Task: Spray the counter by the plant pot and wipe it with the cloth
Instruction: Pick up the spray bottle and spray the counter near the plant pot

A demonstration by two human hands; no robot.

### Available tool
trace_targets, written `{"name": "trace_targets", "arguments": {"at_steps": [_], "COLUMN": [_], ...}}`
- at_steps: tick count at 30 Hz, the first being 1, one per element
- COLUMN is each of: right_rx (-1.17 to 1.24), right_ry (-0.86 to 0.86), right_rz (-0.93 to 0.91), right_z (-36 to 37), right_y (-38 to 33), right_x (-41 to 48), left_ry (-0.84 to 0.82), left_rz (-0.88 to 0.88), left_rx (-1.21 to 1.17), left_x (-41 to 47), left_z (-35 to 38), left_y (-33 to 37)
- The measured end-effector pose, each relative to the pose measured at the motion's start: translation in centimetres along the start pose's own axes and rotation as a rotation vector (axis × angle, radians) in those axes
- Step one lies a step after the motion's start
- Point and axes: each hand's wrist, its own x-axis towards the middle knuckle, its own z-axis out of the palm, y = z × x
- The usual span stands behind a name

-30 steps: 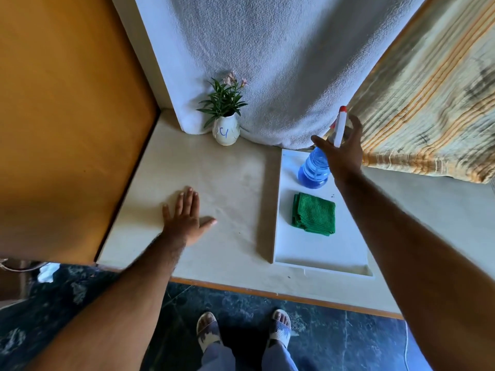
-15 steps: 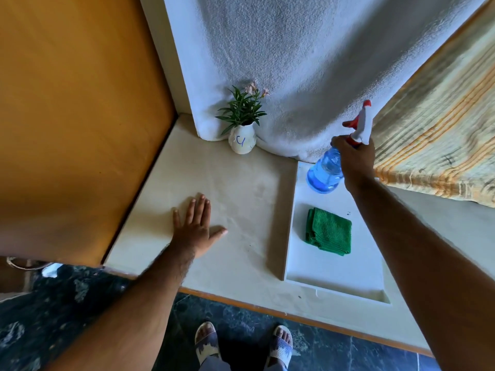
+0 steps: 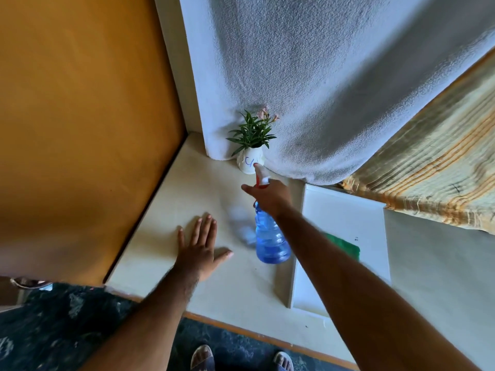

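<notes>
Spray bottle carried off the tray, now aimed toward the pot

Left hand (image 3: 199,250) stays flat, fingers spread, near the counter's (image 3: 187,183) front edge; right hand (image 3: 270,195) grips the spray bottle (image 3: 270,242), brought over mid-counter; cloth (image 3: 345,246) waits on the tray (image 3: 345,212); plant pot (image 3: 249,163) in the back corner. Spraying looks imminent.

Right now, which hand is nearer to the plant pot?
The right hand, which holds the spray bottle just in front of the plant pot. The left hand lies flat on the counter, farther back toward the person.
</notes>
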Motion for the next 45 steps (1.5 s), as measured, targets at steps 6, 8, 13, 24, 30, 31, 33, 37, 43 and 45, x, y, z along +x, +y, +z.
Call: {"name": "trace_targets", "arguments": {"at_steps": [6,8,13,24,30,31,33,37,43,45], "right_rx": [0.01,-0.043,-0.02,0.012,0.275,0.363,0.478,0.624,0.517,0.483], "right_ry": [0.081,0.069,0.099,0.112,0.416,0.478,0.586,0.676,0.823,0.819], "right_rz": [0.1,0.101,0.112,0.129,0.061,0.047,-0.001,-0.148,-0.279,-0.316], "right_z": [0.9,0.8,0.6,0.4,-3.9,-5.2,-7.7,-12.2,-14.6,-14.7], "right_y": [-0.5,-0.8,-1.4,-0.7,0.2,0.2,0.3,0.6,5.5,7.1], "right_x": [1.6,1.7,2.1,1.6,0.3,0.2,0.0,0.0,0.0,0.3], "left_ry": [0.036,0.038,0.054,0.042,0.044,0.039,0.029,0.01,0.031,0.035], "left_rz": [0.008,0.009,0.01,0.011,0.013,0.013,0.017,0.017,0.011,0.014], "left_rx": [-0.009,-0.002,-0.01,0.0,0.016,0.021,0.023,0.026,0.038,0.029], "left_x": [-0.3,-0.3,-0.3,-0.3,-0.5,-0.4,-0.3,-0.2,0.0,0.1], "left_z": [-0.1,-0.1,0.2,0.2,0.0,0.0,-0.1,-0.1,0.2,0.3], "left_y": [0.1,0.2,0.0,0.0,0.0,0.1,0.1,-0.1,-0.2,-0.2]}}
